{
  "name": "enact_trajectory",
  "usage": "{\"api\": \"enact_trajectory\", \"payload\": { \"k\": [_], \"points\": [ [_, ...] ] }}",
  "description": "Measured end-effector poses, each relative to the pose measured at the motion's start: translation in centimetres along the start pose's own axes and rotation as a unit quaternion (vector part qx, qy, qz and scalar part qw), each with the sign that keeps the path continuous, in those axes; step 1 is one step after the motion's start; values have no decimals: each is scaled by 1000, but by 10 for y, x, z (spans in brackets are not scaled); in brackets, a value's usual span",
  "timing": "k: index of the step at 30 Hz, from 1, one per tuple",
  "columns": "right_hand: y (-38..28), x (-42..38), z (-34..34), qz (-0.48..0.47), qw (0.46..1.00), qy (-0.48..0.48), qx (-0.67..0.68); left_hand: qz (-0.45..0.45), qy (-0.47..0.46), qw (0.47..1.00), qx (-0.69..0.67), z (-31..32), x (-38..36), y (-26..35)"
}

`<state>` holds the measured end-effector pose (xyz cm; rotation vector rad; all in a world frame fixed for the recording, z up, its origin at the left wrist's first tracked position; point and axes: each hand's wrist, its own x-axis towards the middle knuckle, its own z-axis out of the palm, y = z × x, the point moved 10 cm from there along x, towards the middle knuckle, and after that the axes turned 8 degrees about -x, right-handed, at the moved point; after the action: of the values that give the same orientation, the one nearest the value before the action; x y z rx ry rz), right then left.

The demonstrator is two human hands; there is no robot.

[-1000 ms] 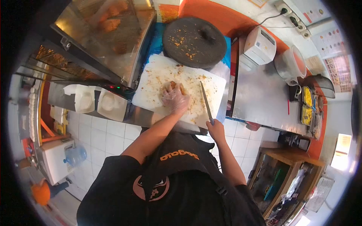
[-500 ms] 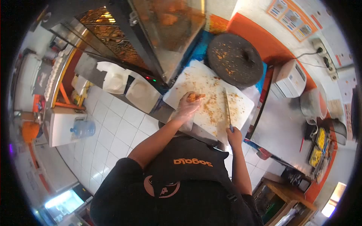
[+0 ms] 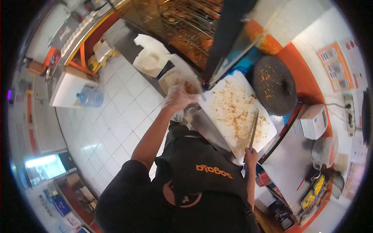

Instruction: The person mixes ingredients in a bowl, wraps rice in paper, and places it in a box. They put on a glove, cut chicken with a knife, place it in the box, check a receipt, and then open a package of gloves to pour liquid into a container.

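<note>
My left hand [image 3: 179,98], in a clear plastic glove, is over the nearer pale takeaway box [image 3: 168,80]. Brown food pieces [image 3: 189,87] show between its thumb and fingers; blur hides whether they are gripped or lie in the box. With my right hand [image 3: 251,156] I hold a long knife [image 3: 254,130] by its handle, blade pointing away over the white cutting board [image 3: 221,93]. Brown and orange crumbs [image 3: 243,114] are scattered across that board.
A second open box [image 3: 149,62] stands beyond the first. Behind the board are a glass-doored cabinet with metal racks [image 3: 194,23] and a round dark lid [image 3: 274,85] with crumbs on it. The steel counter [image 3: 285,155] runs along the right, below a white appliance [image 3: 314,121].
My left hand has moved left from the board to the takeaway box, bringing the food pieces along. My right hand still holds the knife over the board. The view has turned left.
</note>
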<state>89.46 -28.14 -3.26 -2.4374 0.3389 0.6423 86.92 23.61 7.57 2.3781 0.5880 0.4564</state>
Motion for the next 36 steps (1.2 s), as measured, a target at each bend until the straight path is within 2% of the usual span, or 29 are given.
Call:
{"api": "enact_trajectory", "payload": {
  "k": [2, 5, 7, 8, 10, 12, 13, 14, 15, 19, 26, 29, 33, 36],
  "points": [
    [17, 15, 3, -33, 999, 10, -8, -42, -40, 998, 29, -29, 8, 30],
    [8, 8, 0, -1, 1000, -4, 5, -42, 109, 993, 8, -105, 31, 60],
    [10, 9, 1, -8, 1000, 3, 5, 89, 242, 966, -24, -177, 56, 137],
    [8, 8, 3, -4, 1000, -1, 9, 170, 244, 955, 17, -204, 70, 173],
    [5, 2, 6, 7, 1000, -9, 21, 350, 279, 886, 119, -219, 106, 215],
    [11, 4, 10, 5, 1000, 7, 23, 297, 233, 924, 65, -240, 163, 241],
    [12, 5, 10, 4, 1000, 15, 24, 138, 143, 979, -51, -249, 195, 241],
    [9, 2, 11, 9, 999, 9, 33, 80, 113, 989, -52, -250, 212, 240],
    [4, -3, 11, 14, 999, 4, 41, 67, 96, 993, -21, -245, 224, 236],
    [15, 1, 12, 10, 999, 11, 37, 73, 60, 994, 49, -234, 247, 228],
    [17, 1, 13, 2, 998, 1, 69, 90, 55, 988, 113, -231, 256, 226],
    [20, 6, 11, 7, 1000, 10, 12, 101, 63, 983, 142, -232, 256, 225],
    [15, 8, 10, 8, 1000, 5, 19, 136, 90, 968, 193, -236, 246, 222],
    [1, 0, 8, 20, 999, -6, 35, 230, 172, 921, 261, -250, 205, 231]
  ]
}}
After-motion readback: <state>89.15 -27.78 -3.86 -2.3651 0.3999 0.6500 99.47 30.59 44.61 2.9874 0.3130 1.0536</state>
